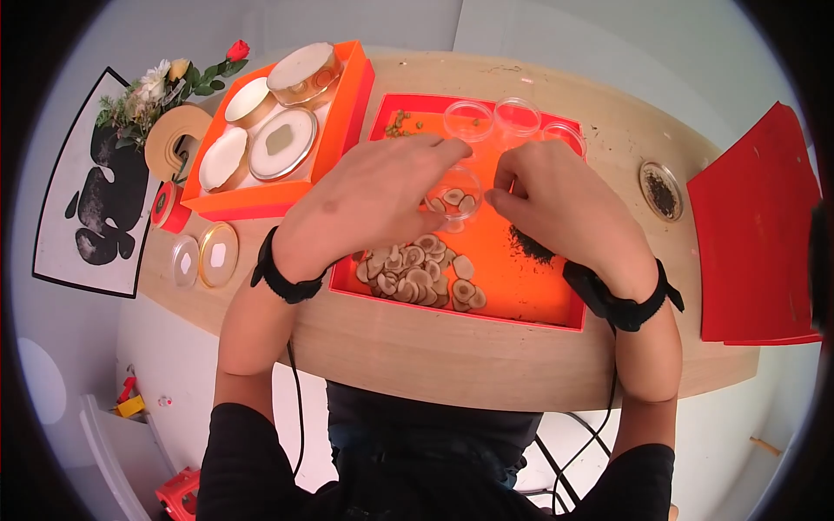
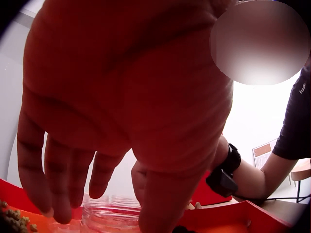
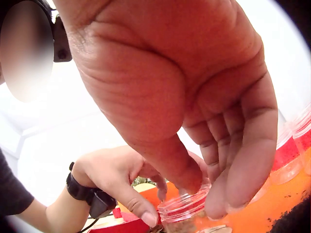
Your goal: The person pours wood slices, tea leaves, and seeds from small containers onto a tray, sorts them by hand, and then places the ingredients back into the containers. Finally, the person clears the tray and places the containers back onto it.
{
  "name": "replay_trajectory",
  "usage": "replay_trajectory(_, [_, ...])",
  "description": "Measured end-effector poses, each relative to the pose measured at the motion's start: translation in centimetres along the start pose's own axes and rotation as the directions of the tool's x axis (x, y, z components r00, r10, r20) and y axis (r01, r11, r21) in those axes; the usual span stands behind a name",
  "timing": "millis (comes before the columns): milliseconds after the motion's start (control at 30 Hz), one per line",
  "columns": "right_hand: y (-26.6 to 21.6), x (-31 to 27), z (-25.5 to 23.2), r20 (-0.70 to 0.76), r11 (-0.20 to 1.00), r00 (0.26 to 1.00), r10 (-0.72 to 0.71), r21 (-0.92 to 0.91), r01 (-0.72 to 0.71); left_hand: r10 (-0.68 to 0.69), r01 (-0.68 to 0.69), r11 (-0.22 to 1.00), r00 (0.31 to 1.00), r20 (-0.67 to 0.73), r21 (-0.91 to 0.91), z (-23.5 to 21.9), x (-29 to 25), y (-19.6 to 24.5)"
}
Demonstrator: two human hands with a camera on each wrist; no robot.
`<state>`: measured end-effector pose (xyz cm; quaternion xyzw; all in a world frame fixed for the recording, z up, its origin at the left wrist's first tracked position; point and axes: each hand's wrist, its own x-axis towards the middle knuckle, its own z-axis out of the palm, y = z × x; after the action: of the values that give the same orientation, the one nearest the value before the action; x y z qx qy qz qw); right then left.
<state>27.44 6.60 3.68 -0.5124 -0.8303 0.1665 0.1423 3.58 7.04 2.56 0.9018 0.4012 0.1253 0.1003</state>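
Observation:
A clear jar (image 1: pixel 455 193) with a threaded rim stands in the red-edged orange tray, several pale round dried slices inside it. My left hand (image 1: pixel 373 187) holds this jar, thumb on the near side and fingers on the far side. My right hand (image 1: pixel 565 191) is at the jar's right, its bent thumb and fingers right at the rim; a gap shows between their tips in the right wrist view. Below my left hand lies a pile of dried slices (image 1: pixel 413 276), dark-rimmed and pale. Under my right hand is a heap of dark shreds (image 1: pixel 532 248).
Further clear jars (image 1: pixel 519 115) stand at the tray's back, beside small greenish buds (image 1: pixel 400 126). An orange box (image 1: pixel 352 113) of lidded containers is at left, near flowers (image 1: pixel 156 82) and two lids (image 1: pixel 218 253). At right are a dish of dark shreds (image 1: pixel 662 191) and a red board (image 1: pixel 751 252).

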Motion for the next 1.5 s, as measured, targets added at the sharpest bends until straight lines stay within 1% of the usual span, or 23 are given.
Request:
replay_trajectory(67, [0.1, -0.2, 0.4, 0.042, 1.0, 0.999, 0.007, -0.01, -0.006, -0.076, 0.076, 0.996, 0.997, 0.005, 0.049, -1.0, -0.2, 0.9])
replay_trajectory(133, [0.7, -0.4, 1.7, -0.123, 0.993, 0.986, -0.111, 0.032, 0.116, -0.086, 0.085, 0.994, 0.996, 0.009, 0.064, -1.3, -0.3, 1.1])
replay_trajectory(167, [0.6, -0.4, 1.7, -0.125, 0.993, 0.986, -0.111, 0.036, 0.116, -0.098, 0.097, 0.992, 0.995, 0.006, 0.078, -1.4, -0.4, 1.1])
replay_trajectory(267, [-0.2, -0.2, 1.2, -0.117, 0.986, 0.986, -0.114, 0.109, 0.127, -0.098, 0.098, 0.984, 0.995, -0.006, 0.15, -1.2, -0.6, 0.6])
replay_trajectory(333, [-0.5, -0.1, 0.7, -0.004, 0.978, 0.989, -0.145, 0.153, 0.144, -0.116, 0.118, 0.983, 0.993, -0.021, 0.138, -1.5, -1.0, 0.6])
replay_trajectory(400, [-0.9, -0.1, 0.7, 0.007, 0.978, 0.989, -0.149, 0.149, 0.146, -0.128, 0.131, 0.984, 0.991, -0.033, 0.124, -2.0, -1.1, 0.6])
replay_trajectory(467, [-0.7, -0.1, 0.7, 0.019, 0.979, 0.988, -0.151, 0.144, 0.147, -0.237, 0.217, 0.958, 0.967, 0.09, 0.188, -2.8, -1.0, 0.7])
replay_trajectory(500, [-0.3, 0.0, 0.9, 0.026, 0.978, 0.984, -0.175, 0.12, 0.171, -0.234, 0.214, 0.959, 0.968, 0.091, 0.188, -2.8, -1.1, 0.6])
replay_trajectory(567, [0.5, 0.1, 1.4, 0.032, 0.976, 0.98, -0.198, 0.097, 0.195, -0.341, 0.271, 0.923, 0.906, 0.251, 0.274, -2.4, -1.1, 0.4])
replay_trajectory(600, [0.9, 0.2, 1.8, -0.008, 0.972, 0.974, -0.227, 0.064, 0.227, -0.341, 0.271, 0.923, 0.906, 0.251, 0.274, -2.1, -1.1, 0.3])
replay_trajectory(633, [1.1, 0.2, 1.9, -0.047, 0.965, 0.965, -0.258, 0.03, 0.259, -0.311, 0.237, 0.936, 0.904, 0.294, 0.262, -1.7, -1.0, 0.3])
replay_trajectory(667, [1.2, 0.1, 1.9, -0.046, 0.965, 0.965, -0.259, 0.03, 0.26, -0.281, 0.203, 0.947, 0.899, 0.336, 0.248, -1.2, -0.9, 0.2])
replay_trajectory(700, [1.2, 0.0, 1.8, -0.059, 0.964, 0.963, -0.264, 0.01, 0.265, -0.282, 0.204, 0.947, 0.899, 0.336, 0.248, -0.7, -0.9, 0.2])
replay_trajectory(767, [1.4, -0.1, 1.6, -0.07, 0.963, 0.96, -0.27, -0.009, 0.27, -0.197, 0.127, 0.968, 0.919, 0.341, 0.216, 0.1, -1.0, 0.1])
replay_trajectory(833, [1.6, -0.3, 1.4, -0.124, 0.965, 0.957, -0.261, -0.012, 0.261, -0.2, 0.137, 0.971, 0.914, 0.354, 0.197, 0.6, -0.7, 0.5])
replay_trajectory(900, [1.5, -0.2, 1.2, -0.097, 0.973, 0.968, -0.23, -0.028, 0.229, -0.203, 0.147, 0.973, 0.908, 0.366, 0.177, 1.0, -0.8, 0.3])
replay_trajectory(967, [1.5, -0.1, 1.1, -0.073, 0.979, 0.977, -0.199, -0.044, 0.197, -0.083, 0.055, 0.994, 0.95, 0.301, 0.099, 1.9, -1.1, -0.4])
replay_trajectory(1067, [1.8, 0.0, 1.2, -0.08, 0.977, 0.974, -0.211, -0.054, 0.207, -0.081, 0.035, 0.989, 0.94, 0.331, 0.14, 2.4, -0.7, -0.5])
replay_trajectory(1133, [1.9, 0.0, 1.4, -0.118, 0.969, 0.962, -0.246, -0.061, 0.241, -0.09, 0.042, 0.988, 0.938, 0.335, 0.148, 2.3, -0.7, -0.5])
replay_trajectory(1233, [1.9, 0.1, 1.5, -0.12, 0.969, 0.962, -0.243, -0.06, 0.238, -0.108, 0.06, 0.987, 0.933, 0.345, 0.147, 2.2, -0.5, -0.7])
replay_trajectory(1400, [1.6, 0.2, 1.3, -0.079, 0.977, 0.974, -0.213, -0.045, 0.21, -0.165, 0.1, 0.976, 0.918, 0.361, 0.194, 1.5, -0.5, -0.5])
replay_trajectory(1467, [1.3, 0.2, 1.1, -0.066, 0.978, 0.976, -0.207, -0.041, 0.205, -0.112, 0.077, 0.988, 0.956, 0.271, 0.136, 1.4, -1.0, -1.0])
replay_trajectory(1500, [0.8, 0.2, 0.8, -0.031, 0.982, 0.982, -0.187, -0.041, 0.186, -0.113, 0.078, 0.988, 0.956, 0.27, 0.135, 0.9, -1.4, -1.2])
